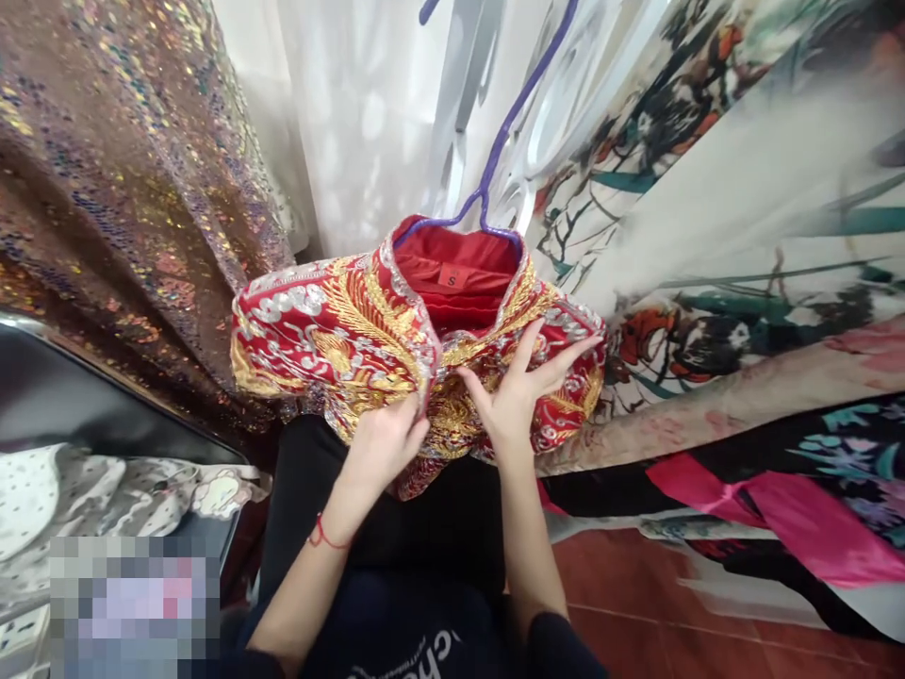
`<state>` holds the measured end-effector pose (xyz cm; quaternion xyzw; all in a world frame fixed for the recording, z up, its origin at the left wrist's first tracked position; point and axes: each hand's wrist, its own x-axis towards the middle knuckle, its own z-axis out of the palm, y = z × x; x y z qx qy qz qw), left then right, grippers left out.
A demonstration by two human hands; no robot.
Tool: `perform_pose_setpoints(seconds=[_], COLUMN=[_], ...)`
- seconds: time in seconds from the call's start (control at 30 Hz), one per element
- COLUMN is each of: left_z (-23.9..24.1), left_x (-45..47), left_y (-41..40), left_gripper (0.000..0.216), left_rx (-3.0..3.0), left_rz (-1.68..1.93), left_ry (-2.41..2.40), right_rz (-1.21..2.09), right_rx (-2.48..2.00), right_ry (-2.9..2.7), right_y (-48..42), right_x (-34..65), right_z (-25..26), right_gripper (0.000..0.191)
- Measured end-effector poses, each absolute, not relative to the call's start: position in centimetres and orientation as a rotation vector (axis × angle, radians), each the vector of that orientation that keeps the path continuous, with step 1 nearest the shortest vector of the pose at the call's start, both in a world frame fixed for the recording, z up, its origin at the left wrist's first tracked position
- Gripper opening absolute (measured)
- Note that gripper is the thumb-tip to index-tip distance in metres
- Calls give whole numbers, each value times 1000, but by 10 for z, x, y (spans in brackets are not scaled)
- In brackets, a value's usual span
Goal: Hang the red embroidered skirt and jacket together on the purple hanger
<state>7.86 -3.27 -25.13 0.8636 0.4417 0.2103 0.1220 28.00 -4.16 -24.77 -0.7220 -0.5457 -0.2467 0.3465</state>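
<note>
A red jacket with gold and silver embroidery hangs in front of me on a purple hanger. Its stand-up collar gapes at the neck, and a red label marked "S" shows inside. My left hand is closed on the jacket's front edge, below the collar; the fingertips are partly hidden. My right hand lies against the other front panel, fingers spread, thumb near the front opening. The jacket's lower part drops over dark trousers.
A sequined brown cloth hangs on the left. Floral white fabric and a black garment with a pink sash hang on the right. A dark chair holds patterned cloth at lower left. Red tiles cover the floor.
</note>
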Motion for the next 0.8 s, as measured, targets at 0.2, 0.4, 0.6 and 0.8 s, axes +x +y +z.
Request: perform_pose_setpoints(seconds=[0.2, 0.4, 0.6, 0.8], left_z=[-241, -237, -267, -310], left_x=[120, 132, 139, 110], left_y=[-50, -54, -6, 0], left_gripper=[11, 14, 7, 18], left_rx=[2578, 2534, 2251, 2096], left_rz=[645, 1031, 791, 1080], left_ry=[1234, 1058, 1578, 1293], right_rz=[-565, -588, -656, -702], right_rx=[-1868, -1818, -1860, -1985], right_ry=[-1411, -1395, -1388, -1273], right_y=[-14, -4, -16, -31], right_x=[294, 302, 298, 272], right_z=[-243, -245, -247, -282], right_gripper=[115, 112, 102, 96])
